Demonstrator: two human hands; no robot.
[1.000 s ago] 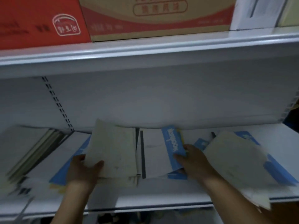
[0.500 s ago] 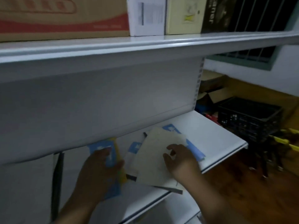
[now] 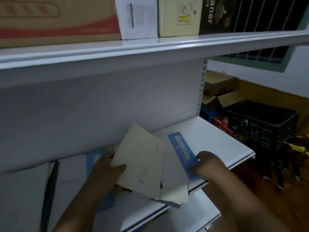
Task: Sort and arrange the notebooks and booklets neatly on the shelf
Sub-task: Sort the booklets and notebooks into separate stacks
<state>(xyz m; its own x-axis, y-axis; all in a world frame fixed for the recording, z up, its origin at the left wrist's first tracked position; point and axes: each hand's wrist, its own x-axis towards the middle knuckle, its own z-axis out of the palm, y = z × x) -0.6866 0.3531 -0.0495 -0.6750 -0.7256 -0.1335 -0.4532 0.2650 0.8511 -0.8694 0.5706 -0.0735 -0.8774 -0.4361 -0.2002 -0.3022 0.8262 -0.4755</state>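
A cream, stained booklet (image 3: 142, 161) is tilted up off the white shelf (image 3: 222, 141), and my left hand (image 3: 107, 168) grips its left edge, thumb on the cover. To its right lies a white notebook with a blue "Notebook" band (image 3: 182, 153); my right hand (image 3: 207, 164) holds its right edge at the band. Under them more cream and white booklets (image 3: 173, 195) stick out over the shelf's front edge. Another blue-banded notebook (image 3: 93, 158) lies behind my left hand, partly hidden.
Flat grey-white notebooks (image 3: 23, 186) lie at the left of the shelf. The upper shelf (image 3: 150, 46) carries cardboard boxes (image 3: 58, 19). Right of the shelving, on the floor, stand a black plastic crate (image 3: 262, 123) and open cartons (image 3: 222, 97).
My left hand has left the blue-banded notebook and taken the cream booklet, lifting it. My right hand has shifted from the cream booklet to the notebook with the blue band.
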